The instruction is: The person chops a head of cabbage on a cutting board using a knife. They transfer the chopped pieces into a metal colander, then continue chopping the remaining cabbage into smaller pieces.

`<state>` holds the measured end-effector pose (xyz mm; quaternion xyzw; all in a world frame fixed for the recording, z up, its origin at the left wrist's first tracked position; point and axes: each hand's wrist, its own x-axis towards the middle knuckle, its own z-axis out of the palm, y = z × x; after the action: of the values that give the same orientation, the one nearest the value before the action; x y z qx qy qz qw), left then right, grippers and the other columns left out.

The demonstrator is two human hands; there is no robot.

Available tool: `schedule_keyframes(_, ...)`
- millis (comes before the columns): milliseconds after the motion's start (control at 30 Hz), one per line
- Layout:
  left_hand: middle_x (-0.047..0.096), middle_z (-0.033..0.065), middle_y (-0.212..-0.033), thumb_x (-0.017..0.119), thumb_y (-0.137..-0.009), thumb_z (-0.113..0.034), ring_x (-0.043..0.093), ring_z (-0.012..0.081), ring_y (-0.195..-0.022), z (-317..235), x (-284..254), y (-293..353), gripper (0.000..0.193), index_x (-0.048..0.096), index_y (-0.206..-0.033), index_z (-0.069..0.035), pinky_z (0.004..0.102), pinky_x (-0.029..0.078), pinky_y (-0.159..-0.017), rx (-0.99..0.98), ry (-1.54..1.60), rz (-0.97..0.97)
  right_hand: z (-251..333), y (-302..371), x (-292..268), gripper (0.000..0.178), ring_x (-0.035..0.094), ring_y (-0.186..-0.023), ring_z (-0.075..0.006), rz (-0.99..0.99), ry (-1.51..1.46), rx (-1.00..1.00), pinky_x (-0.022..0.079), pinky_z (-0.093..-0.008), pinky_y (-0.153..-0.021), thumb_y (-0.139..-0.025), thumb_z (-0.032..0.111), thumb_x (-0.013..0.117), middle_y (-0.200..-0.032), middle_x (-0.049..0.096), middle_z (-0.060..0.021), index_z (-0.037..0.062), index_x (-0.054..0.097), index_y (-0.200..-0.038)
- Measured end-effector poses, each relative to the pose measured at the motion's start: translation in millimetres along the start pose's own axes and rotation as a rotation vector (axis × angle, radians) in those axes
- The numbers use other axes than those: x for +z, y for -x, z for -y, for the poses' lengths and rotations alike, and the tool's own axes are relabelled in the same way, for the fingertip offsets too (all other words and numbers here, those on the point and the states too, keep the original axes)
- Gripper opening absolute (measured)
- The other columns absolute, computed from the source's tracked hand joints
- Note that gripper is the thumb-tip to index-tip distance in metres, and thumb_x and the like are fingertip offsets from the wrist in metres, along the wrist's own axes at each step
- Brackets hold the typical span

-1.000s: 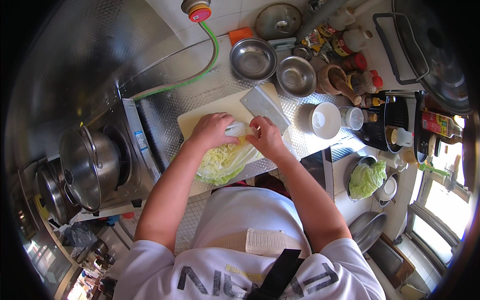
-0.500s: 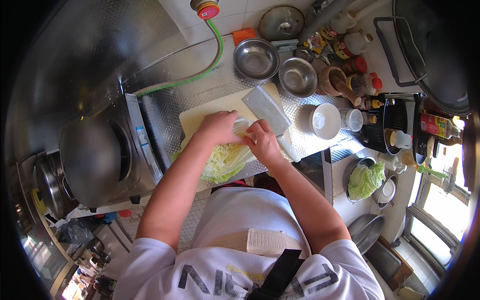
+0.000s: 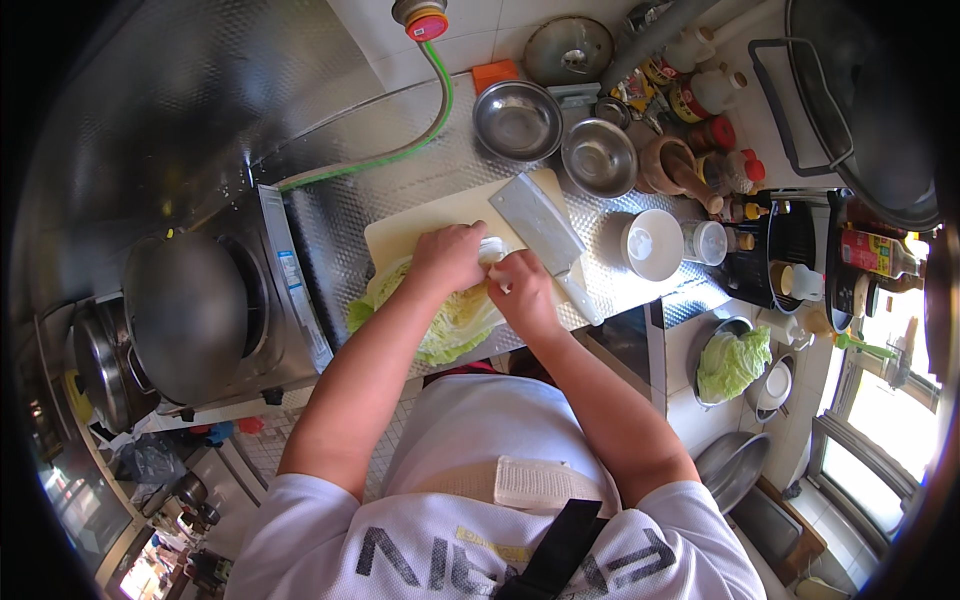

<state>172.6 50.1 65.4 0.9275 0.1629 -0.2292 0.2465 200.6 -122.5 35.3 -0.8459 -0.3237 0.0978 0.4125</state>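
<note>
"Pale green and yellow, crinkle-leaved cabbage [image 3: 463,315]: where is it lying, and which way is it pointing?"

"It is lying on the near part of a cream, flat, rectangular cutting board [image 3: 405,236]. Its leafy end is facing the near side and spreading to the left; its stem end is pointing away, so the long axis is running slantwise from near left to far right. The bare left forearm [image 3: 375,370] is covering part of it."

"How are its surfaces looking?"

"The near leaves are ruffling into green frills, the yellow heart is showing fine wrinkles, and the stem end is looking smooth and white."

"And the hands?"

"The bare left hand [image 3: 448,258] is curling half closed around the stem end. The bare right hand [image 3: 525,288] is pinching the same end from the right, its fingertips partly hidden."

"What is lying past them?"

"A grey, broad-bladed steel cleaver [image 3: 540,222] is resting partly on the board, its slim metal handle pointing near right. To its right, a smooth, white, round bowl [image 3: 667,252] is standing on a silvery, quilted-metal counter [image 3: 420,175]. Farther off, two shiny, round steel bowls [image 3: 518,120] are sitting side by side."
</note>
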Motion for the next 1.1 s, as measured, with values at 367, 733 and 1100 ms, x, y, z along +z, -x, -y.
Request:
schedule_keyframes(367,0.074,0.0125,-0.108,0.085,-0.073,-0.038,0.07,0.0323,-0.105,2.6,2.5,7.0,0.054,0.064,-0.114,-0.011,0.0469,0.056,-0.087,0.081,-0.014,-0.063,-30.5,-4.3,-12.5,0.018,0.059,-0.086,-0.0123,0.271,-0.989,0.948,0.046,-0.025,-0.074,-0.091,0.008,0.068,-0.099,0.066,-0.006,-0.0003,0.065,-0.106)
schedule_keyframes(733,0.051,0.0126,-0.146,0.088,-0.072,-0.031,0.051,0.0313,-0.137,-10.4,13.1,29.8,0.07,0.061,-0.135,-0.022,0.0592,0.032,-0.118,0.135,-0.089,-0.343,-16.4,-24.6,-41.0,0.019,0.054,-0.069,-0.0092,0.447,-0.402,0.431,0.046,-0.0268,-0.066,-0.088,0.013,0.072,-0.079,0.063,-0.0007,0.001,0.07,-0.104)
schedule_keyframes(1100,0.06,0.0044,-0.14,0.073,-0.082,-0.019,0.043,0.026,-0.144,-16.6,35.7,54.8,0.009,0.081,-0.085,-0.015,0.054,0.022,-0.125,0.171,-0.08,-0.53,-27.1,-31.7,-38.8,0.022,0.059,-0.069,-0.0113,0.565,-0.423,0.2,0.049,-0.029,-0.066,-0.087,0.012,0.073,-0.08,0.066,-0.0045,0.0022,0.069,-0.106)
